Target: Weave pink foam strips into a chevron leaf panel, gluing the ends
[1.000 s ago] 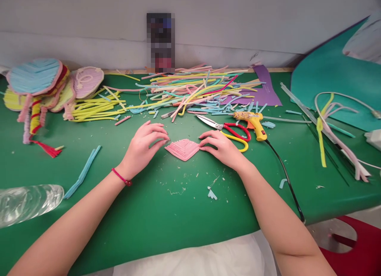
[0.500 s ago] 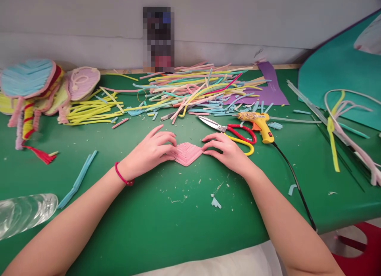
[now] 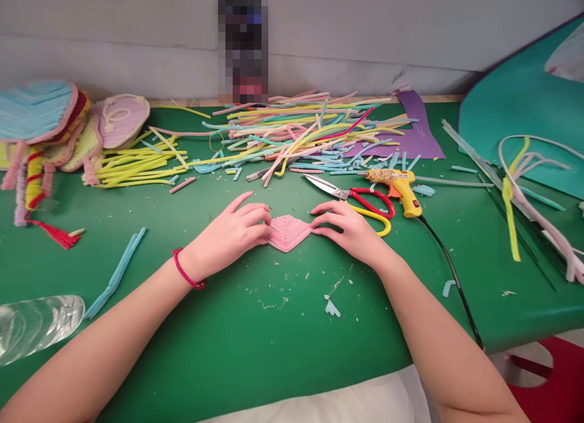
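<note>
A pink piece of pipe cleaners laid side by side in V-shaped rows point(image 3: 289, 233) lies flat on the green table, roughly diamond-shaped. My left hand point(image 3: 237, 229) pinches its left corner between thumb and fingers, the index finger raised and a red bracelet at the wrist. At the right corner, the thumb and fingertips of my right hand point(image 3: 347, 229) grip the edge. Just behind my right hand lie scissors point(image 3: 371, 205) with one red and one yellow handle, blades slightly apart. A yellow hot glue gun point(image 3: 401, 188) rests on its side to their right.
Many loose coloured pipe cleaners point(image 3: 292, 137) spread along the back, beside purple sheet material point(image 3: 422, 137). Finished pipe-cleaner fans point(image 3: 36, 115) are stacked at left. A clear plastic bottle point(image 3: 41, 325) lies front left; the glue gun's black cord point(image 3: 449, 271) runs off the front edge.
The view has shifted very slightly. Both hands keep their hold on the pink piece, which stays in place on the table.
</note>
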{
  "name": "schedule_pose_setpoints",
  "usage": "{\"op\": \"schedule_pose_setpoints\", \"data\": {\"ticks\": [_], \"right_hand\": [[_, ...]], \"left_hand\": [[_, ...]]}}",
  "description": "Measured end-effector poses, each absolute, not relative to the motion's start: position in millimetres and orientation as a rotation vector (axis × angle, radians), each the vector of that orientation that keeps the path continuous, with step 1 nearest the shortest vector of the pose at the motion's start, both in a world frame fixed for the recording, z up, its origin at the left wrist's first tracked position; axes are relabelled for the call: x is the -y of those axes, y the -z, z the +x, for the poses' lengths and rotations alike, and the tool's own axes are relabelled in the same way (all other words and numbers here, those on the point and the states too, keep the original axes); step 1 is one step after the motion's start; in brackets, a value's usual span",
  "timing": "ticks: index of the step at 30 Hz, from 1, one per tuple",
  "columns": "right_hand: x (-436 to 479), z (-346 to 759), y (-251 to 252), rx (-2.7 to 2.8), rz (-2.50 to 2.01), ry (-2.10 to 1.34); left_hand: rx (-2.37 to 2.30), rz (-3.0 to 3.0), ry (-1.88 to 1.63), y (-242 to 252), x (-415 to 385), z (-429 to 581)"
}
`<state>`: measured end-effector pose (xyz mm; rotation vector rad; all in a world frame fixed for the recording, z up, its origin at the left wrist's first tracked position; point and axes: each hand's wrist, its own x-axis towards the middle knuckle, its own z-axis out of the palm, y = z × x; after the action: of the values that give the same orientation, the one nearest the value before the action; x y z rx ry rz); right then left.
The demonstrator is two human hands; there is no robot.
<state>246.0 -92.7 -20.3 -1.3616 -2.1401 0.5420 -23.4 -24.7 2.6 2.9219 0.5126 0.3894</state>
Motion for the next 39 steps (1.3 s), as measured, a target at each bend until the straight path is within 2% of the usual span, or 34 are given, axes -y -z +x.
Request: {"op": "schedule_pose_setpoints", "data": {"ticks": [39], "right_hand": [[93.0, 245.7, 18.5, 2.151, -1.378, -0.531]], "left_hand": [[-0.582, 2.892, -0.381, 1.8, 26.3, -21.0]]}}
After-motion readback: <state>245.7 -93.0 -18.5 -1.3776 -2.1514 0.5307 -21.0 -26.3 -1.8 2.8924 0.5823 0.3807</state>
